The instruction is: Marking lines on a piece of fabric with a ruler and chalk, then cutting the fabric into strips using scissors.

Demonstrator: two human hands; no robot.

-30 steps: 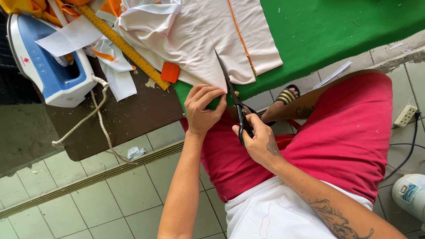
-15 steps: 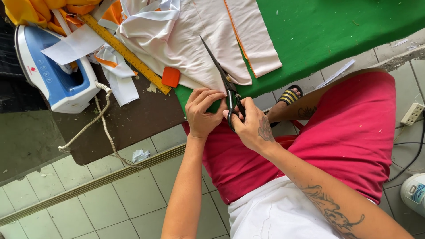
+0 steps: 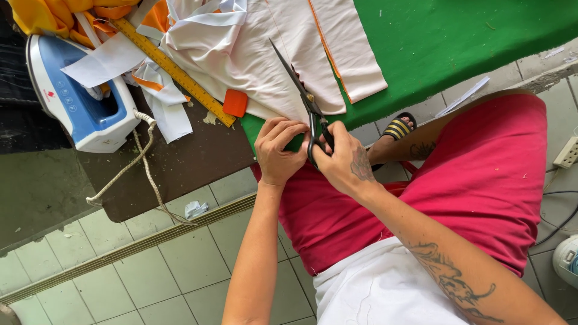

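At the upper left of the frame a blue and white steam iron (image 3: 84, 99) lies on a dark brown board (image 3: 180, 165), its braided cord (image 3: 141, 174) trailing over the board's lower edge toward the tiled floor (image 3: 120, 265). Just right of it, white fabric strips (image 3: 159, 90) and an orange and yellow cloth heap (image 3: 54, 15) crowd the board's top, crossed by a yellow ruler (image 3: 174, 72) running diagonally down to a small orange chalk piece (image 3: 235, 103). Bare board shows below the ruler, open down to the edge.

In the centre, pale pink fabric (image 3: 265, 66) with an orange trim line spreads over the green table cover (image 3: 469, 42), its lower edge reaching the table's near rim. The left hand (image 3: 280, 150) curls shut, pinching the fabric at that rim. Touching it, the right hand (image 3: 343, 159) is closed through the handles of black tailor's scissors (image 3: 301, 96), blades pointing up-left over the cloth and nearly together.

To the right, the green cover lies bare up to the top right corner. Below are red shorts (image 3: 481, 174) and a striped sandal (image 3: 398, 127); a white power strip (image 3: 567, 153) sits at the right edge.
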